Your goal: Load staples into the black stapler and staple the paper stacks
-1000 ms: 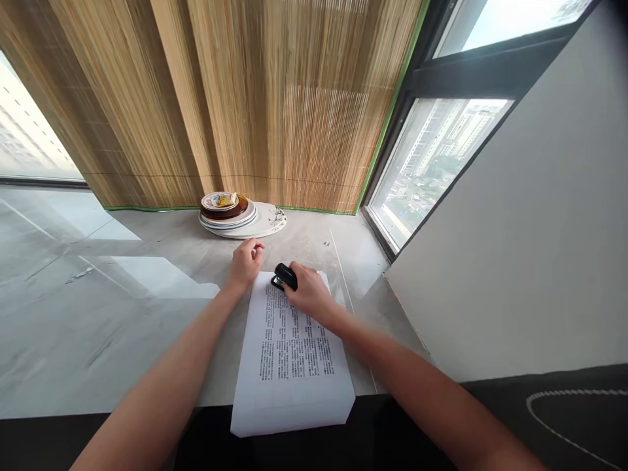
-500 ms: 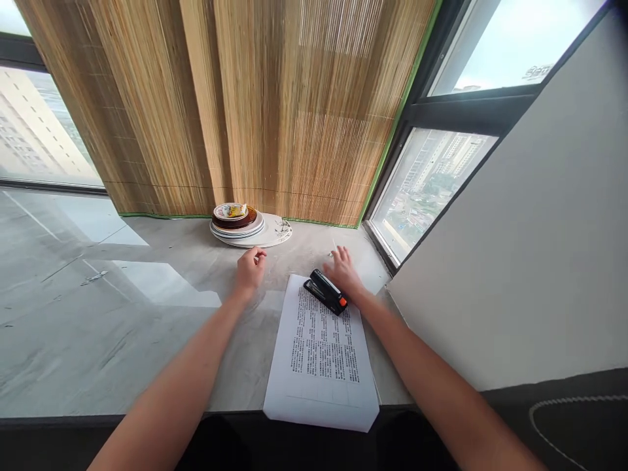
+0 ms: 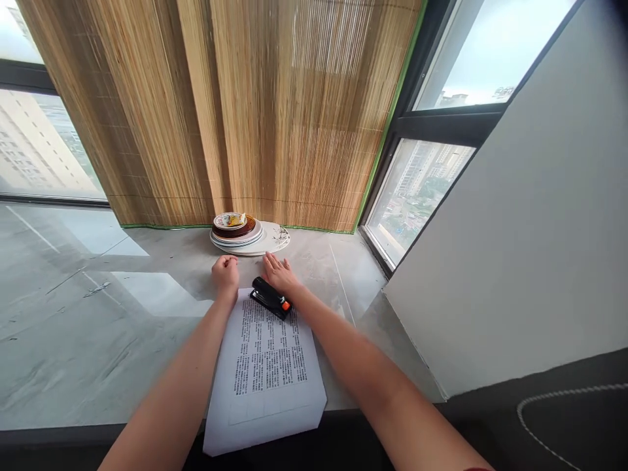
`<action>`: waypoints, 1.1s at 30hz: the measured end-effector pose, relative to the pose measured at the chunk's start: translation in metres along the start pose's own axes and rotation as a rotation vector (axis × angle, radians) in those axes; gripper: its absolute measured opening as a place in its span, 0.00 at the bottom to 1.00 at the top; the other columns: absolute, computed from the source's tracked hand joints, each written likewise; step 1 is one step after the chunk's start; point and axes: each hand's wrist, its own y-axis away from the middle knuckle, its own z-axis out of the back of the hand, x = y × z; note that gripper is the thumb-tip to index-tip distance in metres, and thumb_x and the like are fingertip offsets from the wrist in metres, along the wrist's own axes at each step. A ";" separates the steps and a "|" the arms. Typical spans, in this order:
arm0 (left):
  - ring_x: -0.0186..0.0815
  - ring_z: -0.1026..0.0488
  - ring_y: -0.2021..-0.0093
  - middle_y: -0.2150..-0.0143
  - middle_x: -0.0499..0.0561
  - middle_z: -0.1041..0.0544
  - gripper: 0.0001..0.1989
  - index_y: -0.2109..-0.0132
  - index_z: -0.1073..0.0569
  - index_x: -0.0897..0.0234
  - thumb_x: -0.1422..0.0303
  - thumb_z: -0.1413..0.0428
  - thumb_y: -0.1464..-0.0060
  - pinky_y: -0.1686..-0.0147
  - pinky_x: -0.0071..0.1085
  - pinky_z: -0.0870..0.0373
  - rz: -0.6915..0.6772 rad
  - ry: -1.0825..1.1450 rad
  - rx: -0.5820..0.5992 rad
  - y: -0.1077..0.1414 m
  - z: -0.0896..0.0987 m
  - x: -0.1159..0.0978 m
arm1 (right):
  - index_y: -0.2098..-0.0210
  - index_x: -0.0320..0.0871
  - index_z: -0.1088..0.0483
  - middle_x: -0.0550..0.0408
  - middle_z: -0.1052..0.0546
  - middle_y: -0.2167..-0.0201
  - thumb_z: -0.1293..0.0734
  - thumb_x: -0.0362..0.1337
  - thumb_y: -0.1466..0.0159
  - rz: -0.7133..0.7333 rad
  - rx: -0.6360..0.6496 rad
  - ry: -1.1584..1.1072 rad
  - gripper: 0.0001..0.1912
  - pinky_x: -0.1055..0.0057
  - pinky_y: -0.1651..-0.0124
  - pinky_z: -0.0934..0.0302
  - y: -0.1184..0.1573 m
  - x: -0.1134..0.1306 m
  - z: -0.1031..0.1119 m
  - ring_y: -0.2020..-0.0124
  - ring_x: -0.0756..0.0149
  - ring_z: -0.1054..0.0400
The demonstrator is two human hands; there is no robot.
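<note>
A printed sheet of paper point(image 3: 267, 373), perhaps with others under it, lies on the counter and sticks out past its front edge. On its upper part rests a black stapler point(image 3: 271, 299) with an orange patch at its near end. My left hand point(image 3: 226, 273) is curled into a fist beside the paper's top left corner, with nothing visible in it. With fingers stretched out, my right hand point(image 3: 279, 273) lies flat just behind the stapler, near the paper's top edge. Whether it touches the stapler is hard to see.
Stacked plates point(image 3: 238, 243) stand at the back of the grey counter point(image 3: 122, 360), a small yellow packet point(image 3: 237, 220) on top. Behind them hangs a bamboo blind point(image 3: 255, 118). A white wall point(image 3: 495, 261) bounds the right side.
The paper and the stapler on it have shifted left along the counter, with my right hand moving left beside them. My left hand has also moved left, still curled.
</note>
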 end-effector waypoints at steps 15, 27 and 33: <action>0.38 0.29 0.70 0.72 0.47 0.24 0.07 0.68 0.24 0.59 0.65 0.46 0.48 0.64 0.33 0.34 -0.345 -0.132 0.378 0.028 -0.015 -0.016 | 0.27 0.41 0.39 0.40 0.41 0.23 0.43 0.38 0.23 -0.178 -0.090 0.020 0.26 0.43 0.23 0.55 0.078 -0.119 0.031 0.21 0.50 0.52; 0.39 0.26 0.58 0.51 0.54 0.24 0.16 0.50 0.16 0.57 0.55 0.40 0.36 0.53 0.36 0.28 -0.757 -0.253 1.119 0.051 -0.010 -0.031 | 0.54 0.45 0.25 0.53 0.19 0.59 0.34 0.51 0.29 0.029 -0.164 -0.372 0.16 0.66 0.55 0.33 0.127 -0.077 0.073 0.59 0.61 0.25; 0.38 0.26 0.59 0.52 0.53 0.25 0.15 0.50 0.16 0.58 0.55 0.39 0.37 0.54 0.35 0.28 -0.741 -0.234 1.112 0.049 -0.011 -0.028 | 0.49 0.46 0.25 0.51 0.17 0.58 0.26 0.40 0.37 -0.041 -0.222 -0.357 0.17 0.62 0.52 0.32 0.148 -0.067 0.068 0.57 0.56 0.22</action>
